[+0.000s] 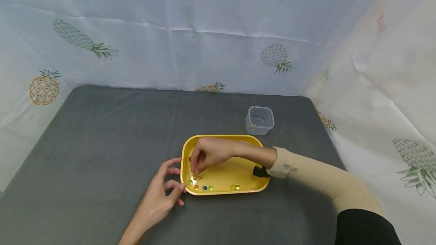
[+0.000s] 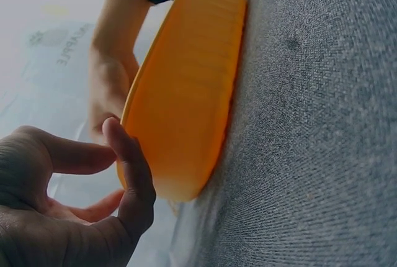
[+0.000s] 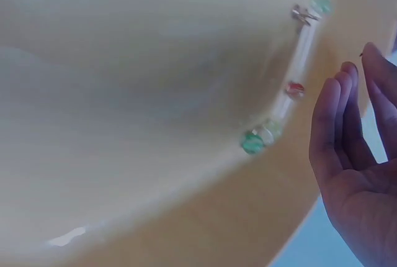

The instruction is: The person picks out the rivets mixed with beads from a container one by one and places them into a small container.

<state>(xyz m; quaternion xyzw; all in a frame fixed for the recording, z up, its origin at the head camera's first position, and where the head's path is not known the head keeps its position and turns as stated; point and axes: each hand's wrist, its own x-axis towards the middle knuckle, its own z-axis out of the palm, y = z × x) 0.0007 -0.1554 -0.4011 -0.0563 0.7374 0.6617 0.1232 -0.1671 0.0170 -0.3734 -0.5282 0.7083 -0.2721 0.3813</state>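
A shallow yellow tray [image 1: 225, 169] holds several small glass beads along its edges, among them a blue bead [image 1: 204, 188] and a green bead [image 1: 211, 188]. My right hand [image 1: 211, 152] reaches into the tray's left part, thumb and fingertips pinched low over the beads. At those fingertips the right wrist view shows a tiny dark piece [image 3: 361, 54], whose kind I cannot tell. Near it lies a small brownish cross-shaped piece [image 3: 304, 13]. My left hand [image 1: 158, 194] rests at the tray's left end, fingers spread and loosely bent, with index fingertip and thumb at the rim.
A clear plastic container [image 1: 260, 120] stands behind the tray at the right, with a few small golden bits inside. Grey cloth [image 1: 102, 154] covers the table. A pineapple-print curtain [image 1: 190, 29] hangs along the back and sides.
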